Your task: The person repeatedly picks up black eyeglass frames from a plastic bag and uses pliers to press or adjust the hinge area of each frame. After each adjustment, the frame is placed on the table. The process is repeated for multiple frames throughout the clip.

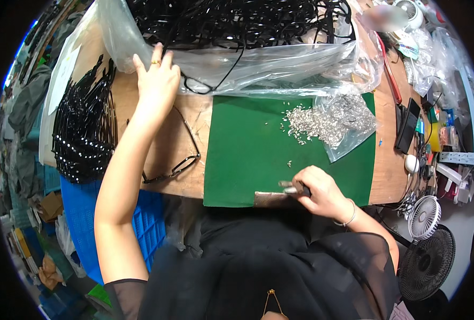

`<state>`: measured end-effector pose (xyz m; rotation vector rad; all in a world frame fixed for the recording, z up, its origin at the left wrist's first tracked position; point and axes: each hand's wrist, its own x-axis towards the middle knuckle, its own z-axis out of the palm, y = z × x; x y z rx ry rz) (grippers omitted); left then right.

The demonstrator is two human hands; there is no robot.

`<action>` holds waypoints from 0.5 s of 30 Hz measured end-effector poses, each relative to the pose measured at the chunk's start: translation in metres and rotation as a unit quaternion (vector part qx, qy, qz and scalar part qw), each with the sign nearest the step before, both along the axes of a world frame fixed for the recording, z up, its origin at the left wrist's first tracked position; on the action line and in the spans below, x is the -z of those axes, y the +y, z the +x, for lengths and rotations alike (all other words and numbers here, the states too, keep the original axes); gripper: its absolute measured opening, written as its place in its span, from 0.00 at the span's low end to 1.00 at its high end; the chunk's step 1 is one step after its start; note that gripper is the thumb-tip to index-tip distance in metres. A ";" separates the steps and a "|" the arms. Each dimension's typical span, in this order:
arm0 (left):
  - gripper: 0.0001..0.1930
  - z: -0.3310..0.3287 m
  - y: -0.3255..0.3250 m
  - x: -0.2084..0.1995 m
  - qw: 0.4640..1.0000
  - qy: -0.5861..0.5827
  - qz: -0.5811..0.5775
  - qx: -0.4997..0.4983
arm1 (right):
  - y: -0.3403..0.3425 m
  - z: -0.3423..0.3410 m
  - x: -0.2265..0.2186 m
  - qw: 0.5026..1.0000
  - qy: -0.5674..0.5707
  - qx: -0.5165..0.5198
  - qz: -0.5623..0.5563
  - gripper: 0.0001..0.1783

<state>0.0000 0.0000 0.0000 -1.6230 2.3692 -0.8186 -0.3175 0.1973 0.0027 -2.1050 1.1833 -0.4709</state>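
Observation:
My left hand (pixel 159 80) reaches to the near edge of a clear plastic bag (pixel 269 66) with its fingers spread. Many black glasses frames (pixel 237 24) lie heaped in that bag. One black frame (pixel 198 85) hangs over the bag's edge, just right of my fingers; whether they touch it is unclear. Another pair of glasses (pixel 178 169) rests on the wood below that wrist. My right hand (pixel 317 189) grips a small pliers-like tool (pixel 295 189), its metal tip pointing left over a brownish block (pixel 271 199) at the green mat's front edge.
Many tiny silver metal pieces (pixel 309 125) spill from a small clear bag (pixel 354 122) onto the green mat (pixel 242 144). More black frames (pixel 85 122) are stacked at the table's left, above a blue crate (pixel 82 213). A phone (pixel 407 125), cables and fans (pixel 424 217) stand on the right.

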 end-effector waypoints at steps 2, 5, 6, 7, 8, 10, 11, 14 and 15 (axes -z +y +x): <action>0.04 -0.004 0.013 0.005 0.990 0.117 -0.026 0.072 | 0.005 -0.003 0.005 0.998 -0.011 -0.006 -0.054 0.10; 0.05 -0.010 0.044 -0.061 0.953 0.237 0.031 0.189 | 0.000 0.011 0.001 1.000 -0.025 -0.014 -0.007 0.11; 0.05 -0.024 0.056 -0.073 0.917 0.347 0.073 0.182 | -0.004 0.005 -0.001 1.000 -0.015 -0.010 0.001 0.12; 0.06 -0.035 0.070 -0.083 0.871 0.443 0.119 0.177 | -0.005 -0.001 -0.002 1.000 -0.002 -0.008 0.003 0.12; 0.06 -0.038 0.083 -0.084 0.812 0.528 0.158 0.193 | -0.007 -0.007 -0.005 0.999 0.015 0.014 -0.037 0.13; 0.05 -0.042 0.117 -0.086 0.652 0.703 0.247 0.141 | -0.012 -0.009 -0.004 0.991 0.068 0.067 -0.099 0.17; 0.04 -0.048 0.138 -0.083 0.541 0.787 0.289 0.061 | -0.015 -0.008 -0.001 0.984 0.107 0.088 -0.114 0.20; 0.07 -0.069 0.165 -0.079 0.366 0.874 0.320 0.005 | -0.018 -0.002 0.008 0.959 0.230 0.061 -0.152 0.23; 0.07 -0.073 0.174 -0.079 0.303 0.899 0.315 -0.013 | -0.012 0.000 0.012 0.951 0.257 0.062 -0.163 0.23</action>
